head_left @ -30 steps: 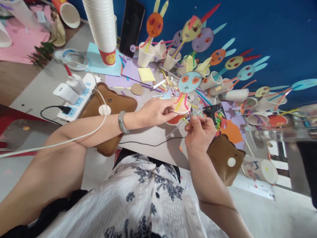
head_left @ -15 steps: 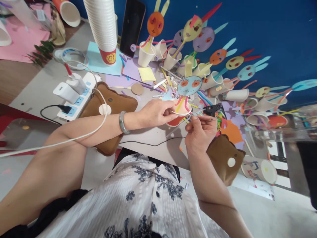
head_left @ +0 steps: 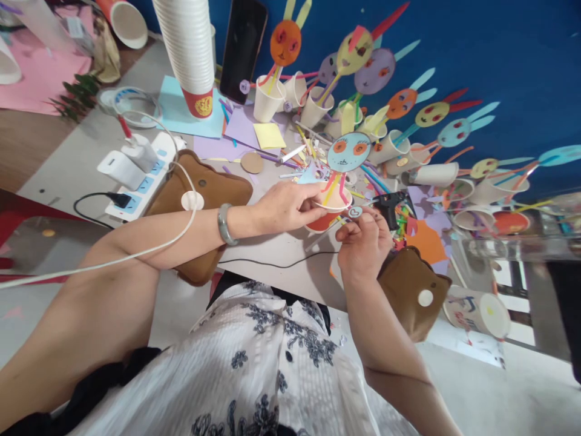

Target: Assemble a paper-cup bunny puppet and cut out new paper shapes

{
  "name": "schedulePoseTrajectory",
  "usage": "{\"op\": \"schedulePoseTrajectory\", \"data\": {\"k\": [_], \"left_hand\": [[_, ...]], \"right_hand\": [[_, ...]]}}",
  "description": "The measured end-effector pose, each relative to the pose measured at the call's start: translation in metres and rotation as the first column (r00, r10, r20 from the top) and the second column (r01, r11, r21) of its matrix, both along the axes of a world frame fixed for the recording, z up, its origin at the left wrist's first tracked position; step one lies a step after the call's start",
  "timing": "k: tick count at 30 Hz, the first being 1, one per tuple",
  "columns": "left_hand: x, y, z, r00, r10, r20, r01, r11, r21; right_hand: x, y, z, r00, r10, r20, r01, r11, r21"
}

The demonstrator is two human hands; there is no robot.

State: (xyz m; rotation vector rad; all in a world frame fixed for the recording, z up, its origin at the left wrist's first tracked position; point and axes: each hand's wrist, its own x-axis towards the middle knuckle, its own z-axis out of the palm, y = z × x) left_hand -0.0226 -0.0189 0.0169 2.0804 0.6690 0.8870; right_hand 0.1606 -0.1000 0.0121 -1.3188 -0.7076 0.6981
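My left hand (head_left: 293, 206) is closed on the rim of a paper cup (head_left: 321, 223), white inside with a red outer side. Out of the cup rise pink and yellow paper strips, carrying a light-blue paper face (head_left: 348, 152) with orange eyes and yellow ears. Just right of the cup, my right hand (head_left: 365, 242) pinches a small round paper disc (head_left: 354, 212) with a heart-like mark. The disc is close to the cup's side; whether they touch I cannot tell. A black glue gun (head_left: 389, 207) lies behind my right hand.
Several finished paper-cup bunny figures, such as the orange-faced one (head_left: 285, 43), line the blue wall. A tall cup stack (head_left: 186, 54), a phone (head_left: 242, 48) and a power strip (head_left: 146, 181) stand left. Brown pouches (head_left: 414, 297) flank me; a cable crosses my left arm.
The light-blue face has tipped more upright, so its yellow ears show clearly. My right hand has shifted slightly left, and the disc's marked side now faces up.
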Motion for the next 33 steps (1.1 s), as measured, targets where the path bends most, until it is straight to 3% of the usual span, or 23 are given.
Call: {"op": "schedulePoseTrajectory", "data": {"k": [15, 25, 33], "left_hand": [[-0.0008, -0.0006, 0.0007, 0.999, 0.003, -0.044, -0.003, 1.000, 0.013], [0.0000, 0.0012, -0.0026, 1.000, -0.001, 0.000, 0.001, 1.000, 0.030], [-0.0013, 0.0039, 0.0003, 0.993, 0.055, -0.107, -0.052, 0.998, 0.036]], "right_hand": [[-0.0018, 0.0001, -0.0011, 0.993, 0.045, 0.105, -0.039, 0.998, -0.054], [0.0005, 0.0001, -0.0001, 0.998, 0.035, 0.047, -0.032, 0.997, -0.063], [0.0045, -0.0018, -0.0021, 0.995, 0.086, 0.057, -0.081, 0.992, -0.092]]}}
